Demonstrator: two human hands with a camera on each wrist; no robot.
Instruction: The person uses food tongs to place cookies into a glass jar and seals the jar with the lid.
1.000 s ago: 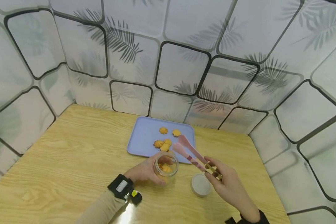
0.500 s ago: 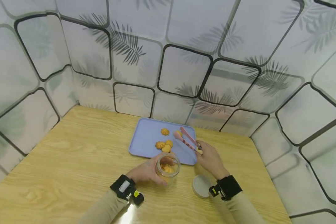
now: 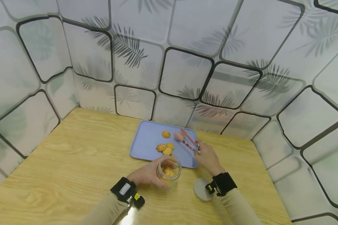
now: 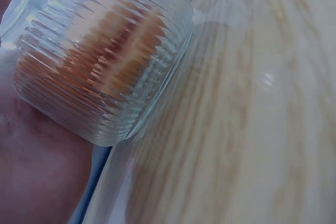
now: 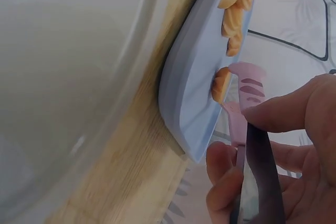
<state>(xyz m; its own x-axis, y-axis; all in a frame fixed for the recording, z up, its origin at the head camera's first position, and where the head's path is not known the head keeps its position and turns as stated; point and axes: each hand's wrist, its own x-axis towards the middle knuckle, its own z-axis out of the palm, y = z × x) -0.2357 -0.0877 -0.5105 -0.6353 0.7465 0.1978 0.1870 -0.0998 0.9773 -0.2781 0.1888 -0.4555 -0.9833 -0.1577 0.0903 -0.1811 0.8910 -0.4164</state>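
Observation:
My left hand (image 3: 150,173) grips a ribbed glass jar (image 4: 105,51) with several cookies (image 3: 167,171) inside; the jar has no lid on and stands in front of the tray. My right hand (image 3: 207,157) holds pink tongs (image 5: 251,90) over the right part of the blue tray (image 3: 147,134). The tong tips are on either side of a single cookie (image 5: 220,84) that lies on the tray. Several other cookies (image 3: 166,147) lie farther left on it, some clustered behind the jar and one (image 3: 166,134) apart near the back.
A round whitish lid (image 3: 202,190) lies on the wooden table (image 3: 73,162), right of the jar and below my right wrist. Patterned curtain walls (image 3: 135,100) close in the back and both sides of the table.
My right hand has carried the tongs forward and left, from above the lid to the cookie at the tray's right. The left hand keeps its grip on the jar.

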